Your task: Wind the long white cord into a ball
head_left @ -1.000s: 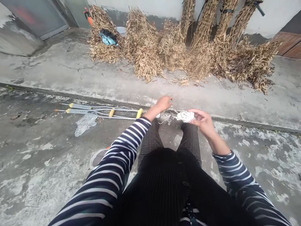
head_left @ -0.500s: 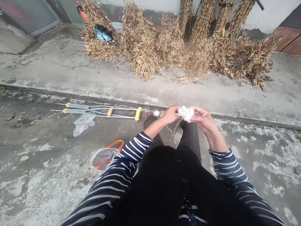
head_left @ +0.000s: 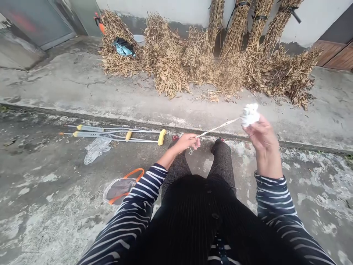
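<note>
A white bundle of wound cord (head_left: 249, 115) is gripped in the fingers of my right hand (head_left: 261, 136), out to the right above the step edge. From it a stretch of pale cord (head_left: 219, 127) runs taut, down and left, to my left hand (head_left: 188, 142). My left fingers are closed round that cord, and a short loose end hangs under them. Both hands are apart, held in front of my legs. Whether the bundle is string or narrow cloth strip I cannot make out.
Crutches (head_left: 118, 135) with yellow pads lie along the concrete step (head_left: 132, 95), beside a clear plastic bag (head_left: 96, 150). A bag with orange handles (head_left: 117, 189) sits near my left arm. Dried plant bundles (head_left: 171, 59) lean on the wall.
My hands were together at the white bundle. My right hand has carried it up and to the right, my left has moved left and down, and cord now stretches between them.
</note>
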Available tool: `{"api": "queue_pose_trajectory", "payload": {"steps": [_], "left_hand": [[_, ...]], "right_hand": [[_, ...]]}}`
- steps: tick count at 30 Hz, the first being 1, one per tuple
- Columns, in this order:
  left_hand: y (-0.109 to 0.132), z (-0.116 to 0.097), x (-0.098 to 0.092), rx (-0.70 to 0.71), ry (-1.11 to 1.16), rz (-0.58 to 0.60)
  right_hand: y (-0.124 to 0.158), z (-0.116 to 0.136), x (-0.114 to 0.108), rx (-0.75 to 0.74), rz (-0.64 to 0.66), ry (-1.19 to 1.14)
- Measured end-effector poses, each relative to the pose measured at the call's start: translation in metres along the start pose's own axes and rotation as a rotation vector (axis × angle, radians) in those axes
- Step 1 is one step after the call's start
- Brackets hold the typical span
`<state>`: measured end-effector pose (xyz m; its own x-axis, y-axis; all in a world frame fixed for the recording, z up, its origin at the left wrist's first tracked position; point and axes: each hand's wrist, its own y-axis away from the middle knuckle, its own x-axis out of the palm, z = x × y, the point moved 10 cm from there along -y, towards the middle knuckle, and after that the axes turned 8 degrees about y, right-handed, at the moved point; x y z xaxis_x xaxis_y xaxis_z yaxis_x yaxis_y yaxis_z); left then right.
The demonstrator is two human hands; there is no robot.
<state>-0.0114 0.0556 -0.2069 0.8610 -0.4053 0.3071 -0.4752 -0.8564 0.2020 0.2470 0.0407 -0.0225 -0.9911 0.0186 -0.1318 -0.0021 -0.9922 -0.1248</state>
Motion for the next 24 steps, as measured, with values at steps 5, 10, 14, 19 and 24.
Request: {"api": "queue_pose_trajectory", "payload": {"steps": [5,10,14,19,24], "left_hand": [[0.007,0.041,-0.048,-0.165,-0.067,-0.117],[-0.012,0.006,-0.054,-0.100,-0.328,-0.325],[-0.028,-0.054,0.018,0.127,-0.141,-0.192],[-0.032,-0.108,0.102,0.295,0.150,0.098],[-0.028,-0.108,0.107,0.247,0.103,0.067]], "right_hand": [[0.008,0.080,-0.072,-0.242,-0.248,-0.007],[0.022,0.132,-0.076,-0.441,-0.264,-0.121],[0.003,0.064,0.001,-0.030,0.062,-0.178],[-0.002,-0.010,0.052,0.239,0.214,-0.258],[-0.003,-0.027,0.050,0.279,0.232,-0.253]]}}
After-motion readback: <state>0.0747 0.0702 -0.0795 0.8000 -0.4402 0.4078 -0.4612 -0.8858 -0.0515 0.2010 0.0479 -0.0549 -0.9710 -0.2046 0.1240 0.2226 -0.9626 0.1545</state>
